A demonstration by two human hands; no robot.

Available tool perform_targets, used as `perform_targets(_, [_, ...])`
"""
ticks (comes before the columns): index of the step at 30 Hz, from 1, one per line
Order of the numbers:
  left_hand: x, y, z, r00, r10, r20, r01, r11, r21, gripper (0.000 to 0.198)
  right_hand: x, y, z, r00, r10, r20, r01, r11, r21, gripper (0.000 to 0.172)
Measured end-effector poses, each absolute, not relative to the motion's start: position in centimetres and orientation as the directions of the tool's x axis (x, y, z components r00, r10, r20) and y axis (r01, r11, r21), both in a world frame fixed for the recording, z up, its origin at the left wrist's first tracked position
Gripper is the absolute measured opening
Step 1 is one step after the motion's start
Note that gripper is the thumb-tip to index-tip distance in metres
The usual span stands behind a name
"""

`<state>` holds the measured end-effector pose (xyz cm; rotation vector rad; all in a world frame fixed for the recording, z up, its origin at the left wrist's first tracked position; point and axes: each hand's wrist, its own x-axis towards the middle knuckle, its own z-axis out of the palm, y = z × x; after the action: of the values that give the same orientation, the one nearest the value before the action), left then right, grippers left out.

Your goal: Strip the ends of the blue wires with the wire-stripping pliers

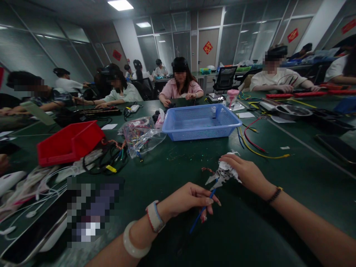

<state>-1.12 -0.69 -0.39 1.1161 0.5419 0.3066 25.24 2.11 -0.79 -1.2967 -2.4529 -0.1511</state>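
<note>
Blue wire [199, 218] pinched by left hand [191, 200] | right hand [246, 172] grips pliers [219, 178] | basket [200, 130] well apart

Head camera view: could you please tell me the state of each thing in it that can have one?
Left hand: pinching the thin blue insulated wire.
Right hand: closed around the silver metal wire stripper, whose tip meets the wire's upper end.
Blue plastic mesh basket: upright, nothing visible inside.
Clear plastic bag: lying down, holding coloured wires.
</note>
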Motion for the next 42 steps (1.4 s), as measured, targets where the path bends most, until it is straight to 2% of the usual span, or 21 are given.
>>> perform_targets(12, [-1.16, -0.81, -0.04, 0.825, 0.479, -0.299, 0.087, 0.416, 0.905, 0.025, 25.03, 1.85, -0.19, -0.484, 0.788, 0.38, 0.855, 0.519, 0.013, 0.028])
perform_targets(29, [-1.22, -0.7, -0.27, 0.823, 0.502, -0.265, 0.034, 0.423, 0.905, 0.022, 24.88, 1.79, -0.56, -0.511, 0.782, 0.357, 0.799, 0.585, -0.137, 0.044])
perform_targets(42, [-1.13, -0.82, 0.18, 0.819, 0.467, -0.333, 0.108, 0.445, 0.889, 0.025, 24.75, 1.72, -0.13, -0.486, 0.797, 0.358, 0.853, 0.522, -0.005, 0.032])
